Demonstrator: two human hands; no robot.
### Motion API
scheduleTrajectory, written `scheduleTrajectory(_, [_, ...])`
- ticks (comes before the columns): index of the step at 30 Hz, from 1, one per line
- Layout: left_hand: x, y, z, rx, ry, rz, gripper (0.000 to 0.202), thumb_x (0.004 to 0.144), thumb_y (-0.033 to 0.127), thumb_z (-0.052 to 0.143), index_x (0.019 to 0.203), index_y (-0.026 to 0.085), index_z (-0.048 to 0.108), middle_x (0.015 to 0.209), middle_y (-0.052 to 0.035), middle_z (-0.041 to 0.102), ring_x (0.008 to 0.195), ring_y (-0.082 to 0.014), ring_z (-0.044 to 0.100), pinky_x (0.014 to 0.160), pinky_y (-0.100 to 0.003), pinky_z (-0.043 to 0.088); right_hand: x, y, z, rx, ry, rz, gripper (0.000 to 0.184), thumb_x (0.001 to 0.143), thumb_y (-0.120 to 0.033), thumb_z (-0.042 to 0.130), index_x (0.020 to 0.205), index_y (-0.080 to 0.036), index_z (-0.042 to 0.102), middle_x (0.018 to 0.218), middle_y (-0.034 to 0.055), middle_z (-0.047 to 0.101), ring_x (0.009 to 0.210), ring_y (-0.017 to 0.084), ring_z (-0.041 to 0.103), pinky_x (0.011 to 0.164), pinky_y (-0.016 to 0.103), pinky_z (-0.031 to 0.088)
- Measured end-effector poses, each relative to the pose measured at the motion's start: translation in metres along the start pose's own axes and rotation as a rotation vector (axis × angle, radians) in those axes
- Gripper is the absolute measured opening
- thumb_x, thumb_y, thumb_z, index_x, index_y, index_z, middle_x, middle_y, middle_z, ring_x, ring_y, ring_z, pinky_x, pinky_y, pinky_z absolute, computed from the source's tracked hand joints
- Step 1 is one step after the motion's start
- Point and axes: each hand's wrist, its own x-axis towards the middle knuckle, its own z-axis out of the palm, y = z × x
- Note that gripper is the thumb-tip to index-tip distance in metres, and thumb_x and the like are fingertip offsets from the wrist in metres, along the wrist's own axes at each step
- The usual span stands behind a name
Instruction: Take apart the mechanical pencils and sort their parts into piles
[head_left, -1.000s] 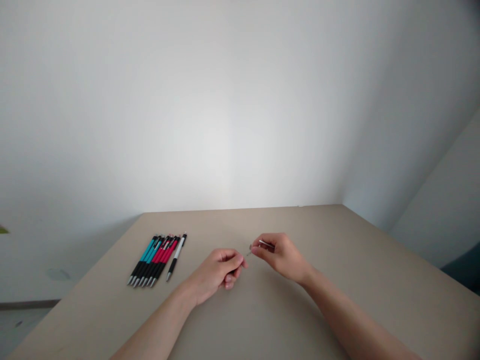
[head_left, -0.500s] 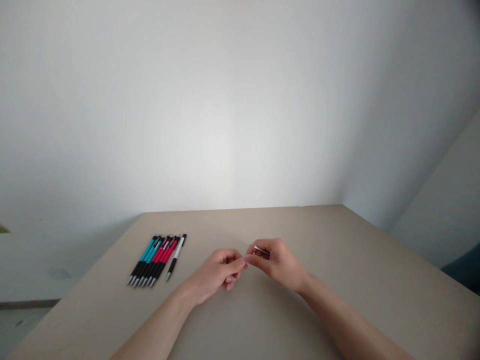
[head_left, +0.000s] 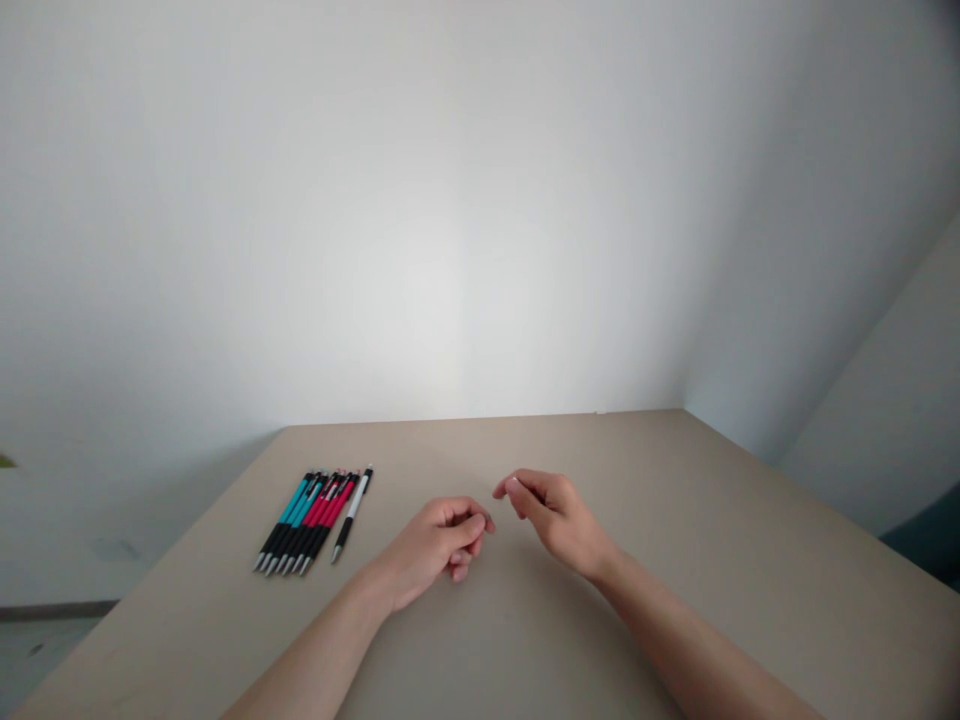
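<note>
My left hand point(head_left: 435, 550) is held over the table, closed, its thumb pressed against the curled index finger. What it pinches, if anything, is too small or too hidden to name. My right hand point(head_left: 553, 520) hovers a little to the right, with a gap between the two hands. Its fingers are curled, with the thumb near the index finger, and any object inside is hidden from view. Left of my left hand, a white pen point(head_left: 354, 510) with a black grip lies slanted on the table, its tip towards me.
Beside the white pen, a tight row of several pens lies parallel: red pens point(head_left: 328, 512) on the right, turquoise pens point(head_left: 295, 508) on the left, all with black grips. The beige table point(head_left: 600, 450) meets a white wall point(head_left: 465, 220) at the back.
My right hand has drawn away from the left fingertips, slightly up and right. The thin whitish piece that showed in it is no longer visible. My left hand and the pens have stayed put.
</note>
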Motion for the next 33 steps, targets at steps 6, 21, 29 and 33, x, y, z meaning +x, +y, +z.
scheduleTrajectory(6, [0.000,0.000,0.000,-0.022,0.007,-0.010,0.025,0.077,0.037,0.064,0.081,0.013,0.056,0.059,0.0047,0.045,0.046,-0.0043,0.027,0.045,-0.021,0.026,0.000,0.005,-0.001,0.065,0.159,0.042,0.043,0.092,-0.045,0.036,0.083,-0.014,0.066,0.060,-0.0011,0.047,0.053,0.011,0.040,0.050,0.022,0.031])
scheduleTrajectory(21, [-0.001,0.000,0.000,-0.037,0.020,-0.001,0.024,0.074,0.034,0.068,0.076,0.014,0.056,0.057,0.0056,0.043,0.046,-0.0039,0.027,0.045,-0.021,0.024,0.005,0.015,0.004,0.090,-0.057,0.276,0.020,0.078,-0.023,0.053,0.092,-0.014,0.064,0.052,-0.0056,0.050,0.032,0.007,0.044,0.032,0.017,0.030])
scheduleTrajectory(29, [0.000,-0.001,-0.001,-0.049,0.004,-0.008,0.026,0.073,0.036,0.069,0.077,0.013,0.056,0.058,0.0050,0.044,0.046,-0.0035,0.028,0.045,-0.021,0.024,-0.002,0.011,0.010,0.022,-0.306,0.404,0.010,0.073,-0.017,0.054,0.079,-0.015,0.061,0.042,-0.0053,0.054,0.029,0.007,0.045,0.030,0.015,0.032])
scheduleTrajectory(33, [0.000,-0.001,-0.001,-0.049,0.014,-0.009,0.025,0.073,0.035,0.070,0.077,0.013,0.057,0.058,0.0051,0.045,0.046,-0.0035,0.027,0.045,-0.021,0.023,-0.002,0.012,0.005,-0.089,-0.303,0.366,0.012,0.071,-0.017,0.054,0.077,-0.016,0.065,0.041,-0.0051,0.053,0.030,0.007,0.044,0.032,0.016,0.030])
